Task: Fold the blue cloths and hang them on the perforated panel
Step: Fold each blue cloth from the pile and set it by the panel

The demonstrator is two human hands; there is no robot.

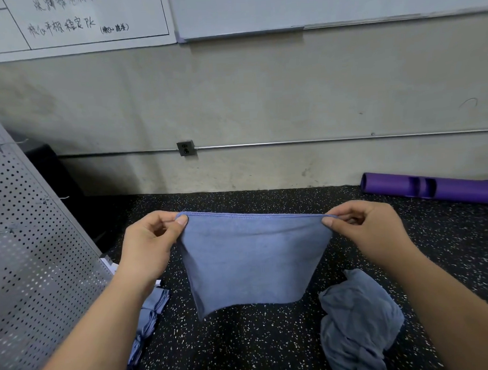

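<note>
Blue cloth hangs stretched side to side, my left hand and right hand each pinching a top corner, with the panel nearer my left.

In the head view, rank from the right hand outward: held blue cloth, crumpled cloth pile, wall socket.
1. held blue cloth: pinched in the right hand.
2. crumpled cloth pile: floor, just below.
3. wall socket: far wall, leftward.

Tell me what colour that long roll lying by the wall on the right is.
The roll is purple, seen clearly in the head view.
</note>
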